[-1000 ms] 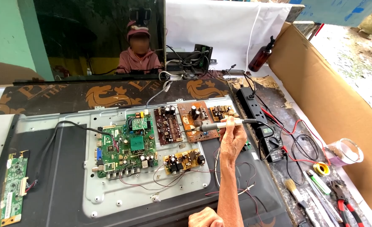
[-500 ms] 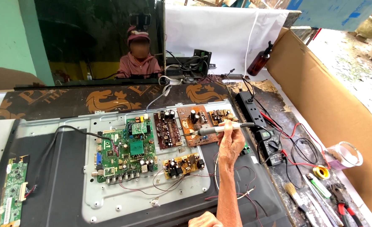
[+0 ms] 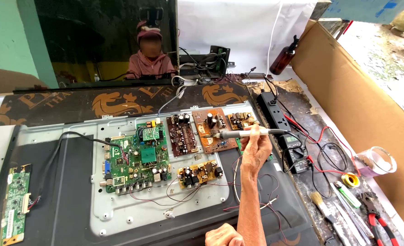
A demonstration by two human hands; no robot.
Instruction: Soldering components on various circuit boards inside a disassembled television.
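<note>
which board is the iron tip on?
The soldering iron in the right hand has its tip over the brown board, middle of the three along the top. The green main board sits apart at left.

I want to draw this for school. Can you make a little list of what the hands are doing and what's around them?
right hand: holds a soldering iron, tip over the brown board
left hand: at the bottom edge, resting on the dark panel; open or closed unclear
green board: left of the brown board, on the grey metal plate
meter: right of the hand, red and black wires
pliers: far right, red handles
</note>
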